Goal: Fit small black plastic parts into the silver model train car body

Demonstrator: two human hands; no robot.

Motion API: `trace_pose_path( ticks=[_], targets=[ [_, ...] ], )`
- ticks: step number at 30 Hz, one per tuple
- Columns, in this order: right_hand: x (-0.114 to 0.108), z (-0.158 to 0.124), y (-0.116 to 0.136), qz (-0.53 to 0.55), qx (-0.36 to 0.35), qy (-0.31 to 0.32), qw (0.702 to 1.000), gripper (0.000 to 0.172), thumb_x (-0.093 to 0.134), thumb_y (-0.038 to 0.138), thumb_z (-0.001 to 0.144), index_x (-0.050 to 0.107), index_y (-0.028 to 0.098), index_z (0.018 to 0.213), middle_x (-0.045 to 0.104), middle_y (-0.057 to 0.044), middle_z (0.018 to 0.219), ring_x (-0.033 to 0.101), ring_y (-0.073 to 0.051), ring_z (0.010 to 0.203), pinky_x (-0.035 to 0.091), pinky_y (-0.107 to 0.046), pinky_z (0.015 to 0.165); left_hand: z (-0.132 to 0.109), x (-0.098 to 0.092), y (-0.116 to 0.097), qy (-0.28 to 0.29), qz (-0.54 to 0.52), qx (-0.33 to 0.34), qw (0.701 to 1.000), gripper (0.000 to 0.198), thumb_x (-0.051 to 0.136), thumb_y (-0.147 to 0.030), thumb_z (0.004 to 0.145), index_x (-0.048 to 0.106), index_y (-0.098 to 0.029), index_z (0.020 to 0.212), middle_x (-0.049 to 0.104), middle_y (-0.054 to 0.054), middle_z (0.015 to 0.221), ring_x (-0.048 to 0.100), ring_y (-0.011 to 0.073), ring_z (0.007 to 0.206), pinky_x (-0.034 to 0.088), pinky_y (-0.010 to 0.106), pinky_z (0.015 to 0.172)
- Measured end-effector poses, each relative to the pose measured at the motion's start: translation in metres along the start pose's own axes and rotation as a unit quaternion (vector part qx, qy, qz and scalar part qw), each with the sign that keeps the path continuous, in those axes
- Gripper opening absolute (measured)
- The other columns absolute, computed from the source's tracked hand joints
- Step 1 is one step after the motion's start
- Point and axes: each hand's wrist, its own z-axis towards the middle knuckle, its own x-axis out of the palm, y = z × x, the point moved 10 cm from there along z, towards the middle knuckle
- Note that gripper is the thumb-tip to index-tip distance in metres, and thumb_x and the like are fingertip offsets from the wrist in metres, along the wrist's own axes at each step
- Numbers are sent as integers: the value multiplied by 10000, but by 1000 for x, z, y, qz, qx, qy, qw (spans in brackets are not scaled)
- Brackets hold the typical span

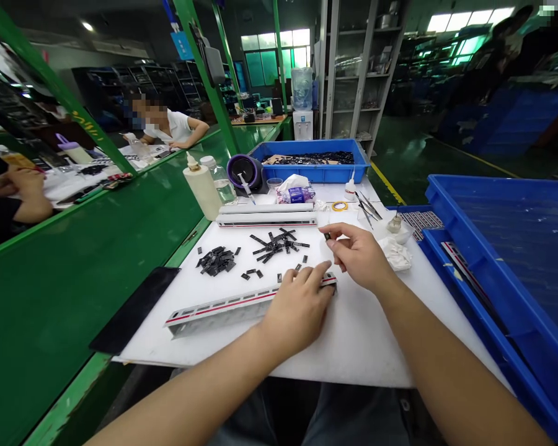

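A white model train car shell [223, 306] with a red stripe and a row of windows lies aslant on the white work board. My left hand [302, 303] rests over its right end, fingers curled across the far side and gripping it. Above and to the right of that end, my right hand [353, 251] pinches a small black plastic piece [327, 236] between thumb and forefinger. Beyond the shell are a heap of short black pieces [217, 261] and a loose pile of longer black strips [276, 246]. Several single pieces lie scattered near my left hand.
More train shells [267, 220] lie at the back, before a blue bin [307, 170] of black parts. Tweezers [368, 207], yellow tape [339, 205] and a glue bottle [350, 188] stand behind my right hand. Blue trays [502, 248] flank the right; co-workers sit left beyond a green partition [74, 272].
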Motion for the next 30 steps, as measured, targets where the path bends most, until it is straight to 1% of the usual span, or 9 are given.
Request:
trace_pose_path(
  ticks=[2,5,10,14,16,20,24,26,30],
  targets=[
    [2,0,-1,-127,-8,28,992,278,534,184,845,687,219,1075,658,-7,891,577,-121,631,475,-279,647,-10,-4,-10,-26,14,45,999,247,467,-134,895,647,-179,1058,458,142,1457,519,316,1191,436,526,947],
    [8,-1,-15,-330,9,90,939,294,553,109,797,723,223,1007,717,-52,877,638,-208,830,448,-308,719,-47,-19,-10,-74,18,102,992,267,457,-144,922,626,-185,1125,506,110,1442,471,289,1281,341,528,1076],
    [11,-7,-36,-435,63,150,886,297,546,105,800,740,257,966,733,-80,856,656,-250,813,391,-299,612,-132,-44,57,-126,4,17,992,580,530,-100,843,454,-298,1382,624,46,1316,509,283,1256,354,532,1091],
    [16,-9,-29,-423,58,162,890,282,514,112,821,761,245,851,749,-70,881,670,-237,838,431,-310,676,-196,-47,123,-144,6,-133,981,749,553,-229,833,257,-485,1473,539,-46,1399,528,338,1209,404,603,1049],
    [18,-10,-26,-400,51,168,900,289,512,98,807,764,238,807,755,-54,885,675,-224,866,452,-309,726,-218,-41,143,-144,-15,-187,972,750,545,-291,844,208,-490,1484,463,-65,1463,513,358,1225,411,609,1053],
    [5,-8,-27,-337,71,151,927,199,580,168,798,766,226,840,759,-45,881,681,-220,853,485,-312,737,-237,-21,160,-131,-50,-240,961,716,518,-356,891,196,-290,1528,497,86,1429,525,351,1232,463,534,1028],
    [-9,-14,3,-217,83,40,972,236,683,368,799,748,192,942,742,-65,811,659,-204,684,485,-303,607,-229,-15,160,-134,-55,-198,969,666,518,-365,913,269,-184,1503,542,127,1396,528,306,1256,477,460,1041],
    [17,-27,36,-129,39,30,990,230,707,402,798,734,197,900,728,-54,781,646,-191,658,484,-291,582,-225,-15,163,-138,-64,-189,970,594,523,-365,923,353,-172,1460,590,123,1346,556,290,1223,491,447,1027],
    [127,-69,119,-96,-194,120,969,76,632,200,873,708,200,873,724,-37,807,631,-173,734,492,-299,685,-222,-13,165,-163,-94,-174,967,510,550,-362,931,457,-184,1399,659,106,1249,612,267,1140,526,423,983]
  ],
)
